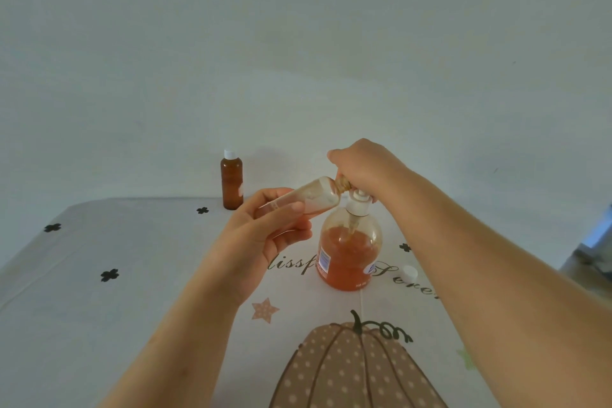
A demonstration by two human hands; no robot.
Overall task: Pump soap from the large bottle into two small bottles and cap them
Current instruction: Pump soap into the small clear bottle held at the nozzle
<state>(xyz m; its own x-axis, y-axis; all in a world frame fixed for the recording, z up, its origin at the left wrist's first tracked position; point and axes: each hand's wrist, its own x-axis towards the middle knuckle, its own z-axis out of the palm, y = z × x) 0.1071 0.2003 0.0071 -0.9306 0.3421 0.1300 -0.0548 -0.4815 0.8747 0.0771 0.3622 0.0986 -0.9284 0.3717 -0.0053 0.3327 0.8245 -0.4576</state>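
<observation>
Large bottle [347, 252]: clear, roughly half full of orange soap, upright on the table [139, 281] at centre, standing on printed script lettering. White pump head [357, 204]: under my right hand [361, 166], which is closed down over its top. Small bottle, open [304, 197]: clear, tilted nearly flat, its neck touching the pump spout; my left hand [265, 235] grips its body between thumb and fingers. Loose white cap [410, 272]: lying on the cloth just right of the large bottle. Second small bottle [231, 184]: amber, white cap on, upright at the far edge, well left of the large one. Tablecloth: white, with black clover marks, a pink star [265, 310] and a dotted pumpkin [357, 368] near me.
</observation>
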